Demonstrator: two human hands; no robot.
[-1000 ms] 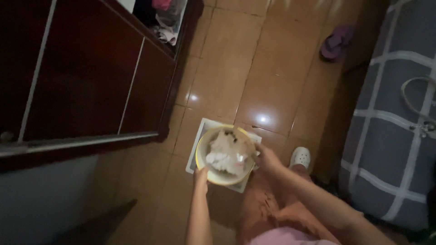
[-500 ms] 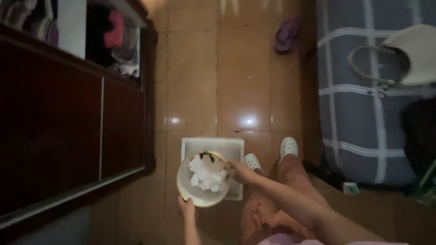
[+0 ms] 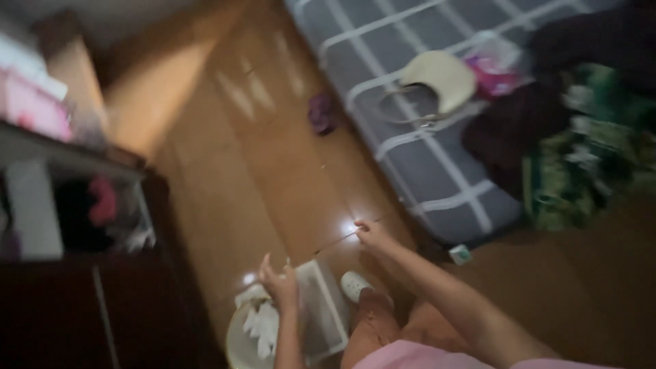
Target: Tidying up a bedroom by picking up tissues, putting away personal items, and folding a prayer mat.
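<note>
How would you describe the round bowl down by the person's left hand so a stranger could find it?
Start at the tan tiled floor and follow it down to the white tray by the person's white shoe. Just left of that tray, below the left hand, sits the bowl: pale, round, and heaped with crumpled white scraps, unlike the flat rectangular tray.

Two hands [image 3: 280,283], one bowl [image 3: 239,342], one tray [image 3: 321,311].

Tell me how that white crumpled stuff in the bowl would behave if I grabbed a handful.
The white crumpled stuff looks soft and floppy, probably light, sagging over the bowl rim. Loose pieces would likely spill. The blur hides whether it is paper or cloth.
</note>
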